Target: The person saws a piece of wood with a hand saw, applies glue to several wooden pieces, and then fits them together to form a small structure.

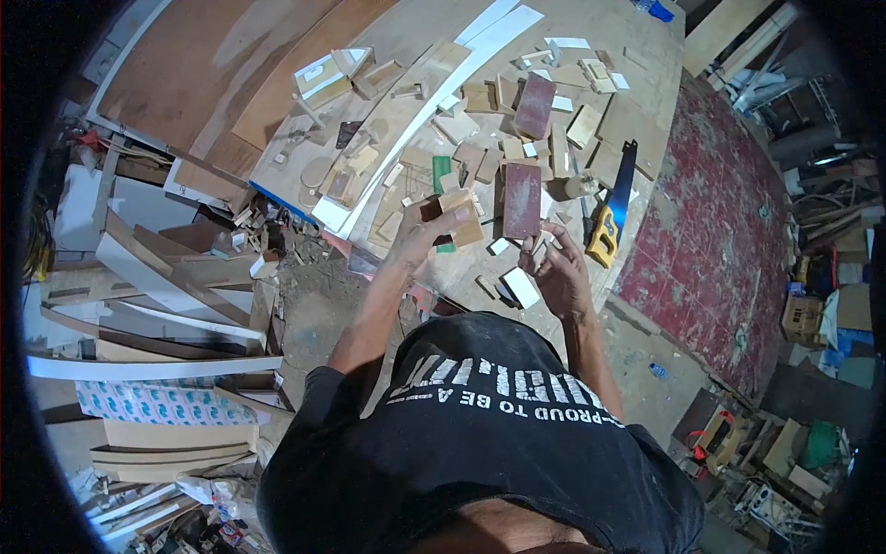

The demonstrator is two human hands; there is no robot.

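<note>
Your left hand [423, 233] is closed around a small wooden piece [468, 231], held above the cluttered table [399, 30]. Your right hand [564, 275] has its thumb and fingers bent close together just beside the lower end of a dark red block [522, 203] — whether they pinch anything, you can't tell from here. The likeliest trouble is crowding: a low sweep of that right hand could nudge the block or knock the white-topped block [520, 287] off the near edge. The handsaw [605, 234] lies nearby too — reach right without looking and your knuckles could catch its blade.
</note>
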